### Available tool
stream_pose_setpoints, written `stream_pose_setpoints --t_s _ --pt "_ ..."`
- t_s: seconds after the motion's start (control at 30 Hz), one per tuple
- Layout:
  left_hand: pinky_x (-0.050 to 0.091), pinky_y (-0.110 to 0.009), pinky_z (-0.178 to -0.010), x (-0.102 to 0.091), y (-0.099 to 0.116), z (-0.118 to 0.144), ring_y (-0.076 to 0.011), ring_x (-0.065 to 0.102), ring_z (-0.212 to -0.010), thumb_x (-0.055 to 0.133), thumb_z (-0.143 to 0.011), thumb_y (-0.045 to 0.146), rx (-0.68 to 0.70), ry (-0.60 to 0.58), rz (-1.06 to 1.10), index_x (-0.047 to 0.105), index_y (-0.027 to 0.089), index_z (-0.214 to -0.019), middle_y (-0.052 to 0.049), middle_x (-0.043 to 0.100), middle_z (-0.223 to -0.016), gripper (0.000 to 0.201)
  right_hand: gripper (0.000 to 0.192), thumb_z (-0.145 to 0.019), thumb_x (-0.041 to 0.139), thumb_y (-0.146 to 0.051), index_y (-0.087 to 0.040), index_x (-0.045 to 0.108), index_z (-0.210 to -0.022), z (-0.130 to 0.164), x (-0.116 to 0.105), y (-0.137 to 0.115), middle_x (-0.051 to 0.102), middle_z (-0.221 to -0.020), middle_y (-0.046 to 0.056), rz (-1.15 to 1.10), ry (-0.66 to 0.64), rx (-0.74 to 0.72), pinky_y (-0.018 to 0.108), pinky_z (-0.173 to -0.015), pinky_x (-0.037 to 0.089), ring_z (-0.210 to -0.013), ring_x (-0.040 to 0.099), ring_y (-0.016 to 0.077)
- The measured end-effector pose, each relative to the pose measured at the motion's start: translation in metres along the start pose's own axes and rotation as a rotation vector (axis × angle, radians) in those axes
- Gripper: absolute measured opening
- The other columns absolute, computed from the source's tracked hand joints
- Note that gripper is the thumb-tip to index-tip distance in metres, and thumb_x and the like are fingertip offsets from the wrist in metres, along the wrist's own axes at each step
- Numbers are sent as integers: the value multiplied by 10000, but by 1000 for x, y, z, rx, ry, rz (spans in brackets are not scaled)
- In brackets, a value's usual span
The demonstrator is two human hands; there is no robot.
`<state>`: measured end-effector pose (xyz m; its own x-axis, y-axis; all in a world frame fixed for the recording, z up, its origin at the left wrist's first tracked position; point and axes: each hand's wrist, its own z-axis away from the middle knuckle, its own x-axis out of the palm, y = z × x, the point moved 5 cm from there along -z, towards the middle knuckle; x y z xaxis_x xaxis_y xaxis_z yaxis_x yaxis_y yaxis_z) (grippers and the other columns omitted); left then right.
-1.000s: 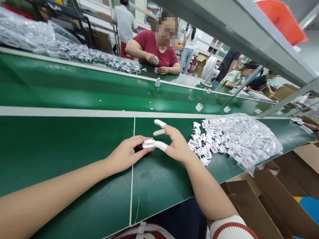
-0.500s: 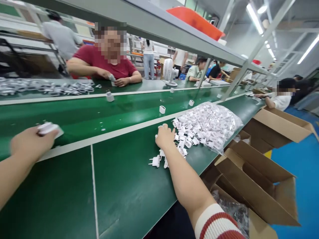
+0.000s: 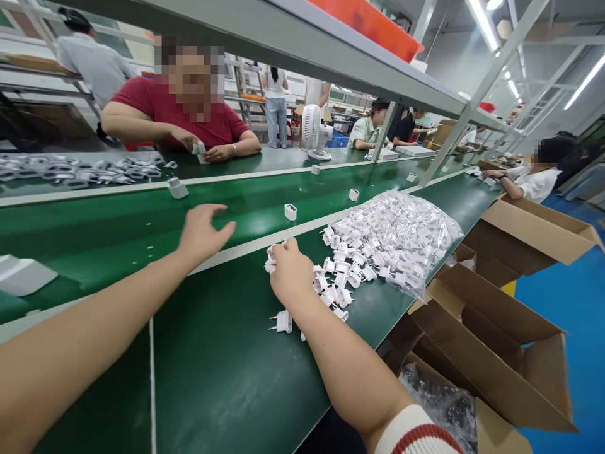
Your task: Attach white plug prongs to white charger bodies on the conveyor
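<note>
View from the head camera over a green workbench (image 3: 227,378). The right hand (image 3: 289,274) rests knuckles-up at the near edge of a heap of white plug parts (image 3: 338,277). Its fingers are curled downward and a scrap of white shows at the fingertips, so they appear closed on one part, though the grasp itself is hidden beneath the hand. The heap spreads away from these fingers to the right and slightly beyond, spilling from a clear plastic bag (image 3: 401,233) full of the same parts. One stray plug part (image 3: 283,321) lies on the near side of the fingers, beside the wrist, its two pins pointing left, so its long axis runs left to right.

The left hand (image 3: 202,234) hovers over the conveyor belt (image 3: 118,221), palm down, fingers spread wide and holding nothing. A small white housing (image 3: 290,212) stands on the belt to the right of these fingers; it lies just beyond the right hand's fingertips, so the right hand looks nearer to it. A second housing (image 3: 177,188) stands beyond the left fingers.

Across the belt a seated person's hands (image 3: 203,150) hold a white part.
</note>
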<state>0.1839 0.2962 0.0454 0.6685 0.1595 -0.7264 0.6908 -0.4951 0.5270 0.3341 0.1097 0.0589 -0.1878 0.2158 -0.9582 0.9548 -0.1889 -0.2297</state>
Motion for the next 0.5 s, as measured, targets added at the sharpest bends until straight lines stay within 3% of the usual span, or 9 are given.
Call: stream_pose_setpoints --t_s 0.13,0.27,0.37,0.5 --pt "496 -355 -1051 80 38 -38 -298 606 -1250 753 -816 490 -39 -219 75 500 94 -1446 -157 614 -1415 786 330 -814 589 -98 -205 557 -1124 6 -4 -1 579 -1177 62 -34 -2 -6 318 -572 458 -752 667 206" --pt "476 -391 -1064 126 62 -59 -346 559 -1320 793 -805 513 -121 -298 82 421 110 -1511 -198 557 -1480 894 349 -818 622 -112 -179 565 -1156 8 -3 -2 600 -1164 80 -47 -96 -10 333 -645 545 -847 706 239" --pt "475 -417 -1045 134 69 -64 -366 552 -1311 754 -858 481 -185 -305 51 531 165 -1404 -175 645 -1338 669 302 -806 651 -114 -164 605 -1100 7 0 -3 571 -1238 110 -43 -193 -12 345 -676 584 -847 720 239" --pt "484 -454 -1011 103 87 -36 -345 582 -1219 589 -992 419 -160 -307 45 528 128 -1339 -151 654 -1230 456 332 -791 688 -143 -137 610 -1113 14 -4 -6 576 -1236 137 -89 -167 -19 343 -710 616 -899 715 236"
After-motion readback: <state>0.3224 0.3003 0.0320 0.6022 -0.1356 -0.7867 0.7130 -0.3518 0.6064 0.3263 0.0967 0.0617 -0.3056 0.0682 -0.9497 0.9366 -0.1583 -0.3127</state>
